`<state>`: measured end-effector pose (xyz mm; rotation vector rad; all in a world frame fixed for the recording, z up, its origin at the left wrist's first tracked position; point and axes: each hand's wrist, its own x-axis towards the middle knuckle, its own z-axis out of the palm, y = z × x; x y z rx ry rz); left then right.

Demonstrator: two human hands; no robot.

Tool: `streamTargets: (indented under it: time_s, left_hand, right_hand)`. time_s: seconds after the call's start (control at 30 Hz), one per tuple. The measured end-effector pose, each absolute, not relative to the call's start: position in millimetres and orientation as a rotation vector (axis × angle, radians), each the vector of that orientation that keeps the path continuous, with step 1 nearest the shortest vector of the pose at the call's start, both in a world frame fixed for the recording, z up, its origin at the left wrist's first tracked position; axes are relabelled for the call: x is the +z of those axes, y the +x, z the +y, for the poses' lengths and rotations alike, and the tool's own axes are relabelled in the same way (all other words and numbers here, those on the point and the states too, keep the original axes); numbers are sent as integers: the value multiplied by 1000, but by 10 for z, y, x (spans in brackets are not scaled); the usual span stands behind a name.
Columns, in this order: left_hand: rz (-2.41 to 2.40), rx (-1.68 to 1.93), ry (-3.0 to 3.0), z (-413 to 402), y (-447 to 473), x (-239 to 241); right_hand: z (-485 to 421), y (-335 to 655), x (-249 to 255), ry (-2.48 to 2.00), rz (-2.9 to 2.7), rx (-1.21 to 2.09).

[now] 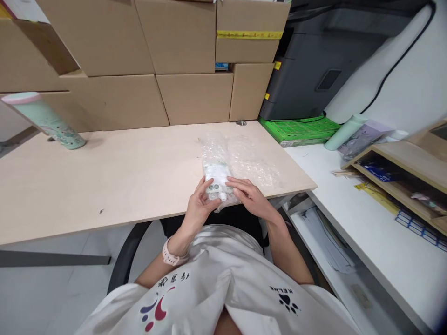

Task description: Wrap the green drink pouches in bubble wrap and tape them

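Note:
A white pack with a short white cap (pixel 219 176) lies at the table's front edge, its capped end toward me. Bubble wrap (pixel 213 144) is beneath and around it, with a looser sheet spreading to the right. My left hand (pixel 199 204) rests at the pack's left side, thumb beside the cap and index finger on its edge, the two apart. From the right, my right hand (pixel 253 197) reaches over with fingers stretched out, their tips touching the pack's right edge. Whether either hand presses firmly on it cannot be seen.
Cardboard boxes (pixel 195 97) are stacked along the table's back. A mint tumbler (pixel 52 121) stands at the left. To the right are a dark grey machine (pixel 307 74), a green box (pixel 296 130) and a wooden shelf unit (pixel 405 172) on a white desk (pixel 370 209).

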<state>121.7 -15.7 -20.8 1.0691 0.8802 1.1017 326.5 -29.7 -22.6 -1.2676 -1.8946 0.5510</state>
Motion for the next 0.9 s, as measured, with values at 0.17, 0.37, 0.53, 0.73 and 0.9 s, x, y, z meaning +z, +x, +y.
streamTargets:
  time_s: [0.17, 0.37, 0.53, 0.73, 0.9]
  left_hand:
    - [846, 1129, 919, -390, 1107, -220]
    - [802, 1185, 1140, -360, 1257, -172]
    - [1006, 1238, 1657, -351, 1239, -283]
    - [1346, 1219, 2141, -364, 1227, -416]
    - [1497, 1354, 2290, -295, 1256, -476]
  right_hand:
    - [-302, 3231, -168, -1171, -2063, 633]
    - [-282, 3315, -162, -1184, -2163, 707]
    - [-240, 3278, -193, -1218, -2120, 656]
    - [-261, 3131, -163, -1315, -2186, 516]
    - [-271, 3100, -182, -1280, -2206, 479]
